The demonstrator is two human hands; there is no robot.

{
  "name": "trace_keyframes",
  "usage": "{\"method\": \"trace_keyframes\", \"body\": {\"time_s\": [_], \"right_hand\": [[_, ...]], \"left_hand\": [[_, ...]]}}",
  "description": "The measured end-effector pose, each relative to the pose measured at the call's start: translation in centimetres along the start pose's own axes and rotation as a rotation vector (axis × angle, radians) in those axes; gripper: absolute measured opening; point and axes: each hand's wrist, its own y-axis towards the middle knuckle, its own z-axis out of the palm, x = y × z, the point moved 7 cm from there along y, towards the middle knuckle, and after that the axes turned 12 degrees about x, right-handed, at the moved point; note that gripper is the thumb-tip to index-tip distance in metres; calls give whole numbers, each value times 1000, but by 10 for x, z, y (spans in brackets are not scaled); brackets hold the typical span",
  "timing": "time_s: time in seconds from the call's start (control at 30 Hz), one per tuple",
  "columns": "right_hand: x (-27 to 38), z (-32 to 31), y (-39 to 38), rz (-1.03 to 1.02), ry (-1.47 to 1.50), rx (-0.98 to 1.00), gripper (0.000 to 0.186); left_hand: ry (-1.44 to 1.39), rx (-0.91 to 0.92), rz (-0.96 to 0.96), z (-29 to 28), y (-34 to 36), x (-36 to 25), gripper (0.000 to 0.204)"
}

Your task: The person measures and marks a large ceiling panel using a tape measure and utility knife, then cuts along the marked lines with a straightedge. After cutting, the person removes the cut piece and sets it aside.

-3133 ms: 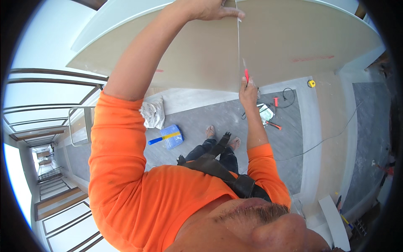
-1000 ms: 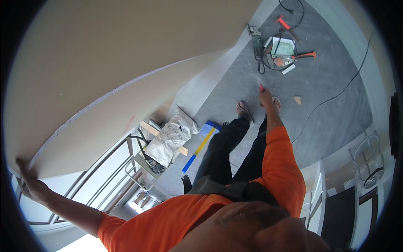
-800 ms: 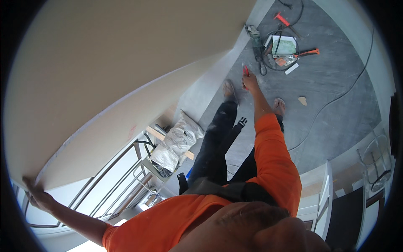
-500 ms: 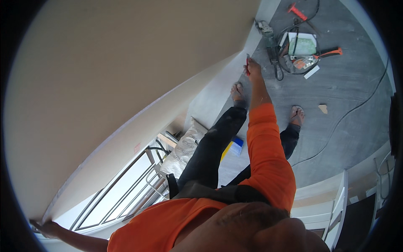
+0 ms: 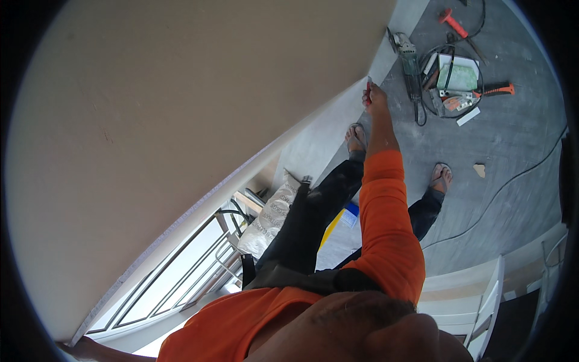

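Note:
A large beige sheet of plasterboard [image 5: 181, 120] fills the upper left, its pale cut edge running diagonally down to the lower left. At that low corner my left hand [image 5: 75, 346] grips the sheet's edge, most of its fingers hidden behind it. My right hand [image 5: 377, 98], arm stretched far forward, is closed round a red-handled utility knife [image 5: 368, 92]. The knife's small metal tip points up beside the sheet's far edge, near the strip of white wall base; whether it touches the sheet I cannot tell.
Right of my right hand lie an angle grinder [image 5: 410, 66], a coiled cable with tools, an orange-handled hammer [image 5: 497, 89] and a red-gripped chisel [image 5: 453, 23]. A cable [image 5: 500, 192] crosses the grey floor. A plastic-wrapped bag [image 5: 270, 217] and a railing [image 5: 181, 271] are at left.
The view has shifted, so floor tools appear further right. The plasterboard covers more of the lower left, and my left hand is more hidden behind it. My right hand still holds the knife.

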Motion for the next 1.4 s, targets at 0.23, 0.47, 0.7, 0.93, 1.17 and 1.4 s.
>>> {"method": "trace_keyframes", "body": {"time_s": [0.23,0.47,0.7,0.93,1.17,1.4], "right_hand": [[0,6,2,-6,55,62,14],[4,23,22,-22,-47,58,19],[1,19,22,39,58,11,20],[-2,34,14,1,78,-85,17],[1,36,22,-7,137,-72,7],[-3,38,23,-6,122,-85,7]], "left_hand": [[-123,29,-43,8,19,20,47],[-219,55,-58,11,38,40,48],[-317,78,-81,14,56,57,50],[-253,147,-31,8,84,91,50],[2,102,177,21,68,64,43],[-384,97,-63,27,67,60,45]]}}
